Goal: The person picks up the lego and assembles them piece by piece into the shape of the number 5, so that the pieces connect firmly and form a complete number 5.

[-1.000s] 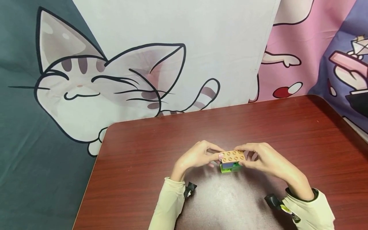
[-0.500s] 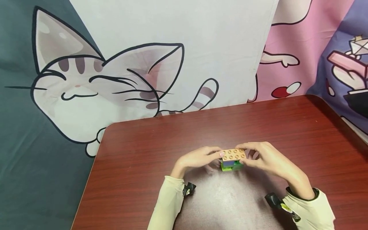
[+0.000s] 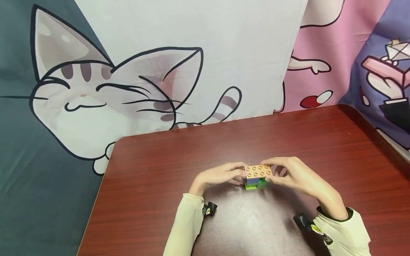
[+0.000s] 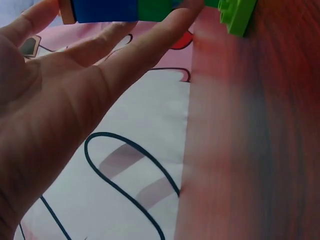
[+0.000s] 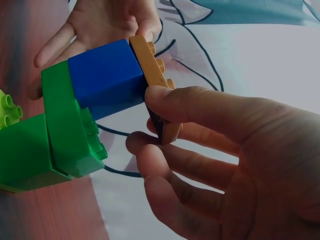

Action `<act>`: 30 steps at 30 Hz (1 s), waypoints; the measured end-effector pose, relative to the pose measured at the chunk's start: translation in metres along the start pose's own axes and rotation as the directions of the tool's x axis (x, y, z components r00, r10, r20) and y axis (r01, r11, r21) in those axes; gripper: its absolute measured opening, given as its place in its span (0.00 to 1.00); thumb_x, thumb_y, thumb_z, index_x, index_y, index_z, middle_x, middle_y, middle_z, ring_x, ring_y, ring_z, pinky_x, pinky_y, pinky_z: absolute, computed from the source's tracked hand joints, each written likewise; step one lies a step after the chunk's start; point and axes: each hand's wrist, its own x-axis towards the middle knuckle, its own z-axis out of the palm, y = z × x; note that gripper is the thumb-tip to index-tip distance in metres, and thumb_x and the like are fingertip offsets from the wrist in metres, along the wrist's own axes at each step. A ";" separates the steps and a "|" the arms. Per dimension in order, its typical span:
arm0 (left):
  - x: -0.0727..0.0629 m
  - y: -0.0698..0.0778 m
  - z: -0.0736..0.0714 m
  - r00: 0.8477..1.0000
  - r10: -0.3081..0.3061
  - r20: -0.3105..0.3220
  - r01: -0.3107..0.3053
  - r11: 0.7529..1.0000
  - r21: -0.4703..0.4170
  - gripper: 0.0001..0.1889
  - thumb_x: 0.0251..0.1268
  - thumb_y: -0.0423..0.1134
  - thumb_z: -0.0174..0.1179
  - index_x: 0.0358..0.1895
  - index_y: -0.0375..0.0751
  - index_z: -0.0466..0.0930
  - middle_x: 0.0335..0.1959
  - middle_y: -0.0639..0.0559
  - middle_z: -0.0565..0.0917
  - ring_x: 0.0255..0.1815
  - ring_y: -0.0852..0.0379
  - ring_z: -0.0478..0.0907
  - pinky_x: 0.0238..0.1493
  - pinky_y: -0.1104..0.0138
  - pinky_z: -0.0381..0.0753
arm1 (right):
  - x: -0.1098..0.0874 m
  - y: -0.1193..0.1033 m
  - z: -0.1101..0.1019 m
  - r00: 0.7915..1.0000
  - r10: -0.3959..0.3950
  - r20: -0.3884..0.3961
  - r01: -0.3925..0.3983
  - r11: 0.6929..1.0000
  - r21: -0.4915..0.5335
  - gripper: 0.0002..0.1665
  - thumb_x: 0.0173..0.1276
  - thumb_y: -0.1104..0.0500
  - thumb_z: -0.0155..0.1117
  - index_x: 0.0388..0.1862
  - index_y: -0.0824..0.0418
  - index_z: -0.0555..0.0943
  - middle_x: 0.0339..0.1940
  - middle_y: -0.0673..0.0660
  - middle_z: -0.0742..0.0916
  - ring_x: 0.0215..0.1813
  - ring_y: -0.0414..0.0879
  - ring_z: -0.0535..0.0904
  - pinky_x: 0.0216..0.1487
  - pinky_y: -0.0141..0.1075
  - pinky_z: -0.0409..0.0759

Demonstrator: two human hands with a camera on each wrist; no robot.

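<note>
A stack of toy building bricks stands on the table, topped by an orange-tan studded plate (image 3: 258, 171). Under the plate is a blue brick (image 5: 107, 75), with green bricks (image 5: 75, 120) below and a lime-green piece (image 3: 251, 187) at the bottom. My right hand (image 3: 293, 174) pinches the plate's overhanging right end between thumb and fingers. On the other side, my left hand (image 3: 219, 176) has its thumb tip at the plate's left end. Its other fingers (image 4: 137, 55) stretch out straight beside the blue and green bricks.
The reddish-brown table (image 3: 153, 199) has a raised-looking dark right edge. Behind it hangs a cloth (image 3: 250, 42) printed with a cartoon cat. Dark wrist cameras (image 3: 209, 209) sit at both cuffs.
The left hand's fingers have shifted slightly around the plate's left end. The right hand keeps its pinch, and the stack stays in about the same place as the head view drifts slightly.
</note>
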 end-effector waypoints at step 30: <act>0.005 0.000 0.007 0.991 -0.030 -0.128 0.015 0.993 -0.118 0.19 0.65 0.29 0.43 0.52 0.40 0.44 0.46 0.38 0.74 0.45 0.51 0.76 0.57 0.60 0.70 | -0.001 -0.002 0.000 0.998 0.068 0.018 -0.066 0.996 -0.064 0.21 0.52 0.62 0.72 0.47 0.60 0.79 0.26 0.42 0.79 0.26 0.33 0.74 0.26 0.31 0.77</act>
